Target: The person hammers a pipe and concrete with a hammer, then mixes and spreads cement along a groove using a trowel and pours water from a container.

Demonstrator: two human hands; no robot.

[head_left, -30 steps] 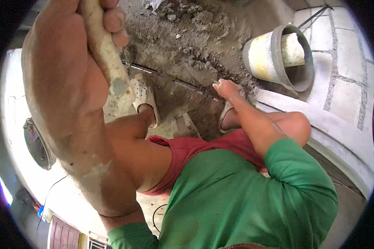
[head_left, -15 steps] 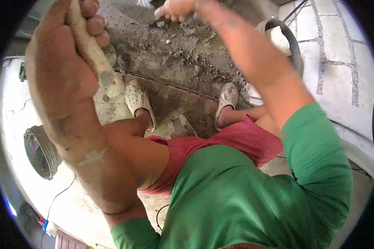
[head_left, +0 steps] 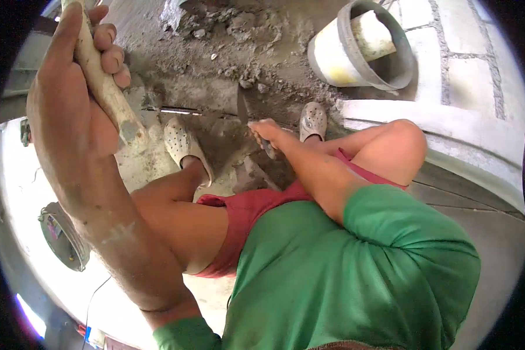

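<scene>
At the upper left my left hand (head_left: 70, 81) is closed around a pale, rough wooden stick (head_left: 102, 76). Its near end is stained grey and its far end runs out of view. Between the shoes, my right hand (head_left: 266, 133) grips the handle of a trowel (head_left: 242, 106). The blade is seen nearly edge-on, pointing away from me beside the rough grey mortar rubble (head_left: 245, 76). Beyond lies a spread of grey mortar or dirt (head_left: 227, 26) on the floor.
A white bucket (head_left: 332, 52) lies tilted at the upper right, with a pale container inside. White block wall (head_left: 469, 81) stands to the right. A dark bucket (head_left: 64, 236) is at the left. My clogs (head_left: 184, 146) flank a grey broken piece (head_left: 254, 175) on the floor.
My right hand has come back toward my body from the rubble, and the trowel now shows in it. The left hand still holds the stick, slightly shifted left. The bucket is in fuller view.
</scene>
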